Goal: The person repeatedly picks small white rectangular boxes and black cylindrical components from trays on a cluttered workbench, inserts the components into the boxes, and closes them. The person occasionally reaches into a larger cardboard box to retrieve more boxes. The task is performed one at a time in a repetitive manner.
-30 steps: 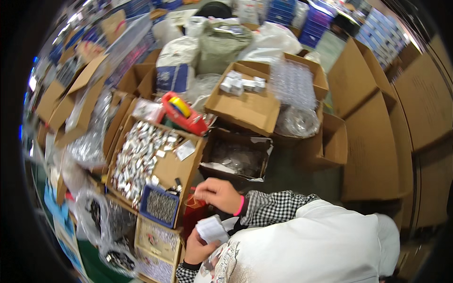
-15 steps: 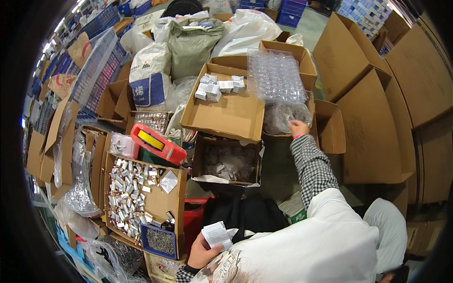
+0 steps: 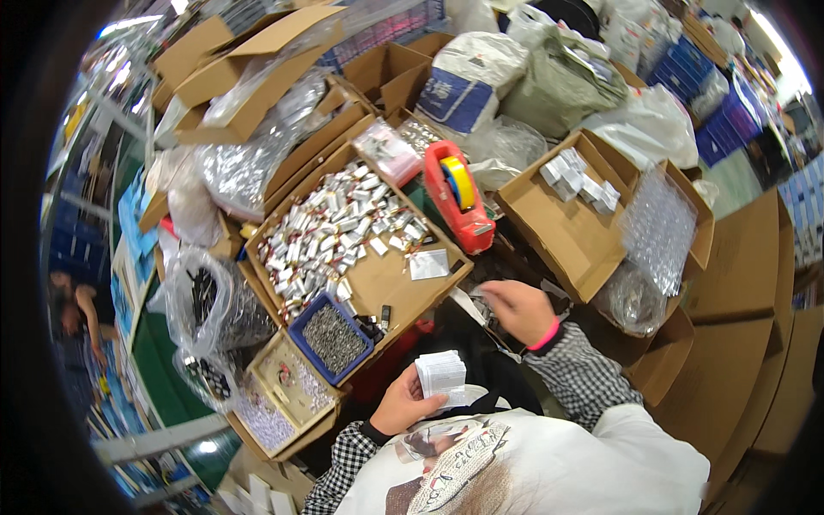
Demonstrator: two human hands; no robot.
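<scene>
Left hand grips small stack of white paper cards low at chest, long axis upright; right hand, fingers loosely curled and holding nothing, hovers up-right of stack, over dark open cardboard box.

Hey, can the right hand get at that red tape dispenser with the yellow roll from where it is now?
Probably yes. The right hand hangs open and empty, near the red tape dispenser with the yellow roll, which stands uncovered on top of the clutter beyond it; nothing lies between them.
</scene>
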